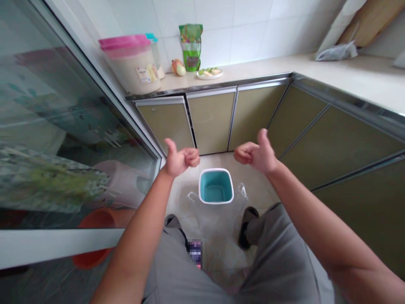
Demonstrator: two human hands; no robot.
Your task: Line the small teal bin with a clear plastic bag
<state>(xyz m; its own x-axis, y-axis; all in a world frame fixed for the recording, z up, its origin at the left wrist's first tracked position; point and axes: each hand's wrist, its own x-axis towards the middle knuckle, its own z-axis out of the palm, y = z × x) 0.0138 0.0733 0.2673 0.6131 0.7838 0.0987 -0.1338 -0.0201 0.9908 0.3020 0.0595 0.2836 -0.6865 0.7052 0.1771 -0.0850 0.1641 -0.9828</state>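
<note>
My left hand is raised above the floor with its thumb up and its fingers curled into a fist, holding nothing. Mirroring it, my right hand is also a fist with the thumb raised and nothing inside. Below and between them stands a small teal bin with a white rim, upright on the tiles and touched by neither hand. Thin clear plastic, like a bag, shows at both sides of the bin; how it lies against the bin is hard to tell.
Cabinets and a countertop run behind and to the right. On the counter are a pink-lidded container, a green bag, an onion and a food plate. A glass door borders the left; an orange bucket is beyond.
</note>
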